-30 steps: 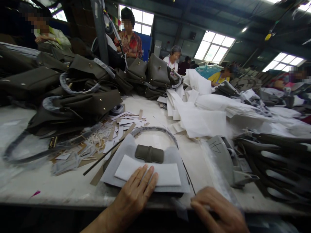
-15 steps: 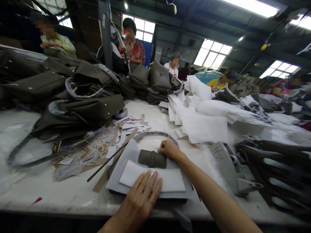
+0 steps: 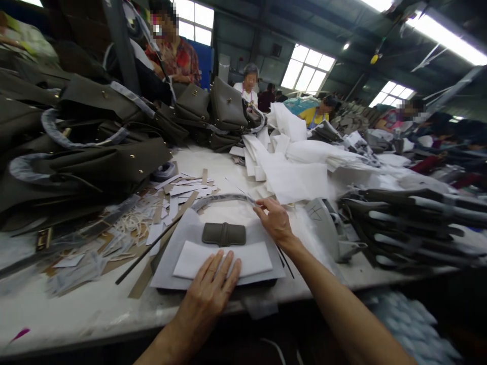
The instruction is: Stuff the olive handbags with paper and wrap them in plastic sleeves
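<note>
A: What are the two hands doing?

B: The left hand point(image 3: 207, 294) lies flat, fingers out, grip released, pressing on the white sheet point(image 3: 222, 258) on top of the flat bag point(image 3: 218, 248). The right hand point(image 3: 276, 220) pinches the wrapped handle point(image 3: 224, 199) at its right end.

A: Where is the bag?

B: It lies on the tabletop point(image 3: 95, 304) near the front edge, under grey paper point(image 3: 178, 238). A small dark flap point(image 3: 223, 234) sits on it, just past the white sheet. The handle curves over the far side.

A: Is anything inside the bag?

B: I cannot tell; it is shut and covered.

A: What is around it?

B: Paper scraps point(image 3: 182, 190) and a thin dark stick point(image 3: 148, 251) lie to the left. A pile of dark bags point(image 3: 95, 157) is behind those. White sheets point(image 3: 297, 172) are heaped on the right, with stacked dark straps point(image 3: 411, 223) beside them. Other people point(image 3: 249, 88) work far behind
</note>
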Demonstrator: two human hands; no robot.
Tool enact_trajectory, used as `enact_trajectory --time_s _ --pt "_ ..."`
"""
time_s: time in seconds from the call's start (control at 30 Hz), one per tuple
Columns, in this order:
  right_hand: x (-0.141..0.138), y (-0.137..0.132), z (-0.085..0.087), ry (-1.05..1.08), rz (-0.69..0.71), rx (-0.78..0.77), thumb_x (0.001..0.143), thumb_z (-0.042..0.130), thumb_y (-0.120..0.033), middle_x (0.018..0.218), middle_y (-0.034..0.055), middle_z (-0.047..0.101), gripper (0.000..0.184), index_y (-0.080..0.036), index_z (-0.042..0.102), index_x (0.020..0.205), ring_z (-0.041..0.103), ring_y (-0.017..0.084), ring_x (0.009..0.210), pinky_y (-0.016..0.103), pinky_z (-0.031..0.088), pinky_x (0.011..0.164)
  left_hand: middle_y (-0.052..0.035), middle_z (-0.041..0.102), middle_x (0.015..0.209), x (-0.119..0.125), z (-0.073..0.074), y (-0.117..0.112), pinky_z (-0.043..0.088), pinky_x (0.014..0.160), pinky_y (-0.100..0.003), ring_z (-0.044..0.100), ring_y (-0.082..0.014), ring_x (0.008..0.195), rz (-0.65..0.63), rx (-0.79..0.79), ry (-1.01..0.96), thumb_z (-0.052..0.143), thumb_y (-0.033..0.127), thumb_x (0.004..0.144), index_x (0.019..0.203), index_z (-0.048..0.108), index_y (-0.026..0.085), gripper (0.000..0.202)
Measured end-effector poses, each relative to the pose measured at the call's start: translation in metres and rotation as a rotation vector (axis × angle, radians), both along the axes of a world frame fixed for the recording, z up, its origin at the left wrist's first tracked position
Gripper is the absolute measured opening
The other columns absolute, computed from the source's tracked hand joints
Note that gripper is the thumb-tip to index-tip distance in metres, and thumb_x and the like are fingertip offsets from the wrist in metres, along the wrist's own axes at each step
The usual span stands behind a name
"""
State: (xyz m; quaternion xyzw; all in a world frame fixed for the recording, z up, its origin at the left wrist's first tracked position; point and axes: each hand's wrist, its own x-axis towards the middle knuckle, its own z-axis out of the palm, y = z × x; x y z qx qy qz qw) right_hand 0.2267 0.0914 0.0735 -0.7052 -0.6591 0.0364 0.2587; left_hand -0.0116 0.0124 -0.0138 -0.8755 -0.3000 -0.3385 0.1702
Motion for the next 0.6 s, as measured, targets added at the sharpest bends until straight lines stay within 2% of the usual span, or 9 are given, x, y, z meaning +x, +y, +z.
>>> enact_trajectory --time_s 0.07,0.13,0.2,0.3,0.37,0.47,0.6 --pt "0.008 -0.036 0.006 0.059 -0.013 0.093 0.097 0.052 -0.031 0.092 0.0044 0.069 0.019 -0.018 0.064 0.091 0.064 0.016 0.087 0.027 0.047 0.084 -0.0113 0.056 0.142 -0.004 0.005 0.002 0.039 0.112 -0.042 0.049 -0.0277 0.134 -0.034 -0.008 0.082 0.035 0.010 0.097 0.140 0.052 0.016 0.047" --pt "0.015 -0.083 0.003 0.148 0.012 0.212 0.097 0.054 -0.034 0.080 0.0021 0.066 0.023 -0.019 0.062 0.081 0.063 0.016 0.078 0.027 0.048 0.076 -0.0120 0.053 0.145 -0.008 0.009 0.003 0.040 0.111 -0.043 0.049 -0.0288 0.134 -0.055 -0.015 0.144 0.035 0.010 0.097 0.142 0.050 0.015 0.047" --pt "0.018 -0.131 -0.010 0.231 0.048 0.302 0.095 0.057 -0.033 0.071 -0.0001 0.063 0.024 -0.020 0.060 0.075 0.061 0.015 0.070 0.027 0.048 0.068 -0.0124 0.050 0.147 -0.011 0.011 0.004 0.040 0.111 -0.044 0.048 -0.0299 0.135 -0.060 -0.029 0.156 0.034 0.010 0.098 0.143 0.049 0.015 0.048" --pt "0.012 -0.183 -0.041 0.257 0.046 0.245 0.095 0.060 -0.032 0.071 -0.0001 0.063 0.022 -0.020 0.062 0.077 0.061 0.016 0.068 0.027 0.049 0.065 -0.0127 0.049 0.148 -0.011 0.011 0.005 0.040 0.111 -0.044 0.048 -0.0303 0.134 -0.076 -0.026 0.150 0.033 0.008 0.097 0.142 0.050 0.015 0.049" --pt "0.002 -0.198 -0.061 0.216 0.049 0.201 0.090 0.066 -0.036 0.084 0.0037 0.068 0.016 -0.020 0.066 0.092 0.063 0.020 0.079 0.031 0.052 0.073 -0.0137 0.050 0.147 -0.011 0.012 0.006 0.041 0.109 -0.043 0.049 -0.0306 0.133 -0.093 -0.002 0.148 0.032 0.009 0.097 0.142 0.050 0.013 0.049" --pt "-0.011 -0.195 -0.078 0.110 0.032 0.194 0.080 0.079 -0.035 0.104 0.0094 0.068 0.043 -0.019 0.063 0.117 0.061 0.027 0.095 0.041 0.051 0.085 -0.0146 0.051 0.146 -0.011 0.013 0.010 0.042 0.107 -0.043 0.051 -0.0310 0.131 -0.115 0.039 0.164 0.033 0.009 0.095 0.142 0.049 0.012 0.050" --pt "-0.018 -0.185 -0.082 0.048 0.002 0.176 0.079 0.080 -0.028 0.099 0.0090 0.068 0.044 -0.017 0.060 0.117 0.059 0.028 0.092 0.044 0.049 0.085 -0.0148 0.051 0.146 -0.013 0.015 0.013 0.042 0.107 -0.043 0.052 -0.0311 0.130 -0.130 0.082 0.189 0.036 0.009 0.093 0.145 0.045 0.011 0.052"
